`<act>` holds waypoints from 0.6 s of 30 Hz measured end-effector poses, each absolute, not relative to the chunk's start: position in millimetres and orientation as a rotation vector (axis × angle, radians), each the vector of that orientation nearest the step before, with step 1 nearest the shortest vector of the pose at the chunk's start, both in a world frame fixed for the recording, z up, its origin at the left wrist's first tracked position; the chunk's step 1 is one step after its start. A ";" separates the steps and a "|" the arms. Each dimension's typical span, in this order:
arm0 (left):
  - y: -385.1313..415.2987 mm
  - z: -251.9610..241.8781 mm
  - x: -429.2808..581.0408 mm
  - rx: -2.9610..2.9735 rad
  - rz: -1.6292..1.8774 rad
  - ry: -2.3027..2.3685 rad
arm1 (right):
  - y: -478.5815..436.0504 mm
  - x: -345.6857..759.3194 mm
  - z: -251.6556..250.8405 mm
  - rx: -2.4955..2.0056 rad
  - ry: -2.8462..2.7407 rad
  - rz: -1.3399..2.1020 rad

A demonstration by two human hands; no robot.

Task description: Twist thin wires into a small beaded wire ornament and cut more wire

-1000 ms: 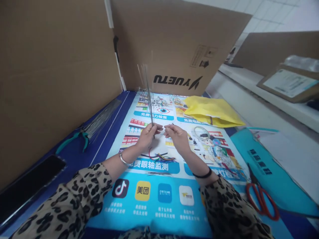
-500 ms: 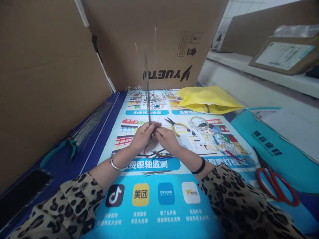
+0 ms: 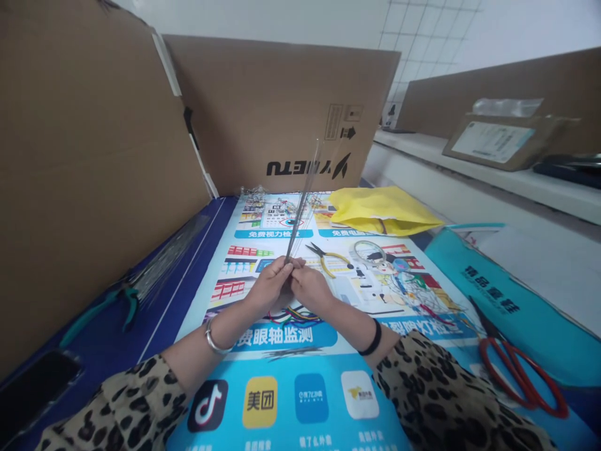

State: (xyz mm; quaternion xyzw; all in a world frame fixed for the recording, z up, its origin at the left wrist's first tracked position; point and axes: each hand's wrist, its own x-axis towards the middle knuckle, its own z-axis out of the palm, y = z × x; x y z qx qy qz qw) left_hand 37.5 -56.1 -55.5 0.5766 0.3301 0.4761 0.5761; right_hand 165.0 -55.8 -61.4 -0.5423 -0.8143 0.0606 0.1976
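A bundle of thin metal wires (image 3: pixel 303 216) rises from my closed left hand (image 3: pixel 270 285), leaning to the right and away from me. Thumb and fingers pinch it near its lower end. Pressed up against them is my right hand (image 3: pixel 312 289), its fingers curled shut at the foot of the bundle; what they grip is hidden. Just below both hands lie coloured cords (image 3: pixel 303 315) on the printed sheet (image 3: pixel 263 369). Closer to me is a small pile of short dark wires (image 3: pixel 295 352). Beyond my right hand rest yellow-handled pliers (image 3: pixel 334 263).
To the left are teal-handled pliers (image 3: pixel 98 316), more metal wires (image 3: pixel 169 257) and a black phone (image 3: pixel 40 391). On the right lie red-handled scissors (image 3: pixel 521 376), a teal bag (image 3: pixel 498 300), a yellow bag (image 3: pixel 382 207) and a tangle of wire pieces (image 3: pixel 413 285). Cardboard walls (image 3: pixel 277 113) stand behind.
The wire bundle has tipped from nearly upright to leaning right and away. My hands stay together at its base. The view has tilted upward, showing more wall above the cardboard.
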 end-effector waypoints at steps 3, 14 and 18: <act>-56.1 -56.6 37.7 1.262 1.096 0.738 | -57.5 163.9 -59.3 -1.532 -2.305 0.160; -49.0 -60.6 33.3 1.216 1.187 0.712 | -59.3 169.3 -57.3 -1.513 -2.123 0.229; -47.3 -57.9 30.6 1.205 1.255 0.771 | -54.8 175.0 -60.4 -1.340 -1.796 0.411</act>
